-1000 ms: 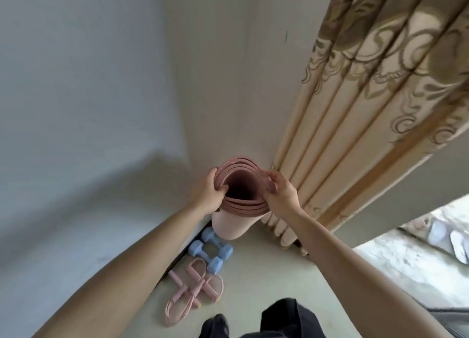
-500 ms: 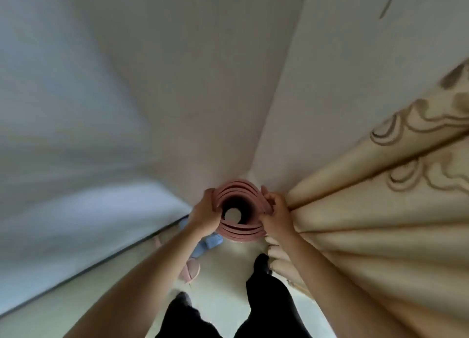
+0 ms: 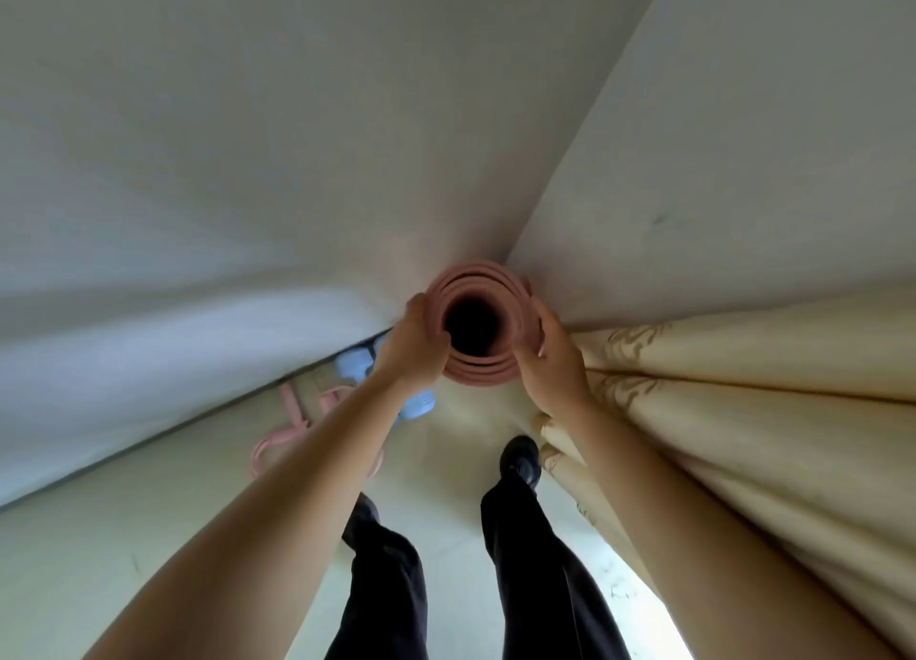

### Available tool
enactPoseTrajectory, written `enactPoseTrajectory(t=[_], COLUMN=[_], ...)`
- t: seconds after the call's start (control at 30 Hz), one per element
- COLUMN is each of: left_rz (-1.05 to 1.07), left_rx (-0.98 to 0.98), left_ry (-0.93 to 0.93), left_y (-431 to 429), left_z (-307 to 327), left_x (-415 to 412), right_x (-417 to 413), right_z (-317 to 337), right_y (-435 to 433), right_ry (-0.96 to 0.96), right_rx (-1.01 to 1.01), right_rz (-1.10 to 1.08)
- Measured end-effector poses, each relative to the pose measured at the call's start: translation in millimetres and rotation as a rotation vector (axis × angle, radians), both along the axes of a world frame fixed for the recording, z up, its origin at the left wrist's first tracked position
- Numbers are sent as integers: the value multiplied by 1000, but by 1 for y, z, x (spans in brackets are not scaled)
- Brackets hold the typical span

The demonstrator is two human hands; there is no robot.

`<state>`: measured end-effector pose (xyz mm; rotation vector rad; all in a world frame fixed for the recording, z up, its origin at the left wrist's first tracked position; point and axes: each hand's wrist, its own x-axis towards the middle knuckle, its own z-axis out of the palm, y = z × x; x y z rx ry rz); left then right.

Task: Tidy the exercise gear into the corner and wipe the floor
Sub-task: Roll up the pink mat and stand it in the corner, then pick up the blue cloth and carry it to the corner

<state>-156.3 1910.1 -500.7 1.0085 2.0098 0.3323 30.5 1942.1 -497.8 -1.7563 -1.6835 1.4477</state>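
Left hand (image 3: 411, 348): grasping the rolled mat (image 3: 478, 378) at its top rim.
Right hand (image 3: 551, 364): grasping the opposite rim.
Dumbbells (image 3: 353, 365): lying just beneath the left hand.

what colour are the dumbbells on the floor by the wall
Light blue dumbbells, partly hidden behind the left forearm; seen in the head view.

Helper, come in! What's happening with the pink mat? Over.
Left grip, right grip holding rolled mat at rim. Mat upright in corner. Curtain close right, dumbbells low left.
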Motion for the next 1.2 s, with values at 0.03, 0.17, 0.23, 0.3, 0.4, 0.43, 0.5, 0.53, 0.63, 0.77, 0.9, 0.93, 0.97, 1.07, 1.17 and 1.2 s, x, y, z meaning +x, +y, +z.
enactPoseTrajectory(t=[0.03, 0.17, 0.23, 0.3, 0.4, 0.43, 0.5, 0.53, 0.63, 0.77, 0.9, 0.93, 0.97, 1.07, 1.17, 1.2], left_rz=[-29, -93, -111, -142, -207, -232, -221, -182, -55, -110, -176, -189, -192, -125, 15, 82], left_rx=[27, 25, 17, 3, -11, -13, 37, 83, 218, 367, 477, 507, 534, 607, 579, 546], left_ry=[-21, -10, -4, -10, -12, -1, -6, -4, 137, 394, 620, 680, 735, 881, 1019, 1043], left_y=[-4, -17, -15, -11, -7, -7, -8, -11, -30, -54, -70, -75, -79, -96, -125, -139], left_z=[-12, -37, -36, -35, -30, -28, -14, -2, 43, 118, 213, 235, 255, 308, 338, 344], left_x=[1, 1, 1, 0, -5, -8, -12, -14, -22, -39, -51, -53, -56, -67, -77, -78], right_x=[1, 5, 4, 3, 0, -1, -2, -2, -1, -11, -33, -39, -46, -71, -103, -113], right_z=[-10, -29, -32, -35, -29, -27, -19, -13, 17, 99, 194, 215, 235, 274, 291, 293], right_y=[-2, -5, -2, 3, 10, 13, 16, 17, 14, 15, 15, 13, 10, 3, -5, -10], right_ry=[-27, -105, -129, -157, -171, -171, -156, -136, -206, -422, -374, -344, -312, -203, -80, -52], right_rx=[15, 17, -13, -21, -34, -35, -12, 15, 134, 435, 728, 783, 829, 939, 994, 1004], right_rz=[47, 148, 145, 158, 196, 204, 219, 225, 281, 330, 295, 285, 284, 351, 483, 538])
